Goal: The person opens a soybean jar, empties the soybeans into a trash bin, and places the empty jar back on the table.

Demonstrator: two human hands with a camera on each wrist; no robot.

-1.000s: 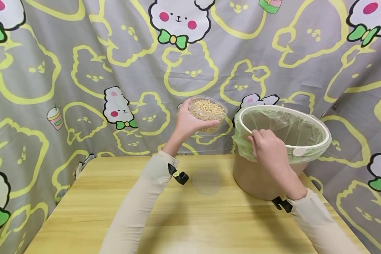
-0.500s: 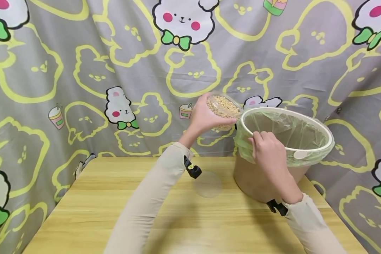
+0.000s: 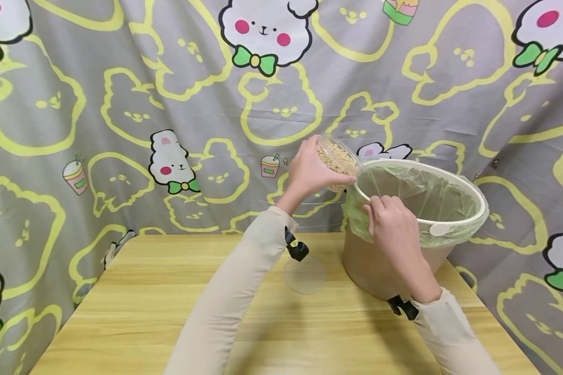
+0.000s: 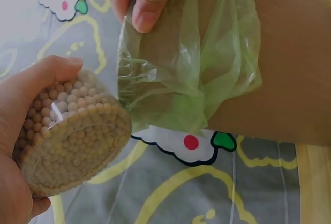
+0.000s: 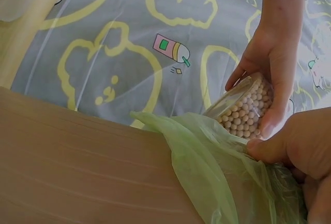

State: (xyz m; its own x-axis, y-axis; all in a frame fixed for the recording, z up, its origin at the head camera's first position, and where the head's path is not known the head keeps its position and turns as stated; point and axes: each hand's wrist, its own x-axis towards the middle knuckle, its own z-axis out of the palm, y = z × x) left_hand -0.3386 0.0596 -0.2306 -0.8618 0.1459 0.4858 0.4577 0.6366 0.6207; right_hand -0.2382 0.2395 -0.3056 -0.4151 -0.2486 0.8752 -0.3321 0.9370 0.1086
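Note:
My left hand (image 3: 308, 169) grips a clear round tub (image 4: 77, 131) full of small beige balls, which look like dried soybeans (image 3: 336, 158). The tub is tilted to the right, its mouth at the left side of the bin's rim (image 3: 443, 223). With curled fingers my right hand (image 3: 394, 221) holds that rim at the front left. The bin (image 3: 372, 268) is brownish and tilts toward me, lined with a green translucent bag (image 4: 227, 53) folded over the rim. In the right wrist view the beans (image 5: 245, 115) sit inside the tub.
A clear round lid (image 3: 305, 275) lies flat on the wooden table (image 3: 169, 312), left of the bin. A grey patterned curtain (image 3: 206, 114) hangs behind and at both sides of the table.
My left hand has carried the tub to the right, up to the bin's rim, and tipped it further toward the bin. The right hand stays on the rim.

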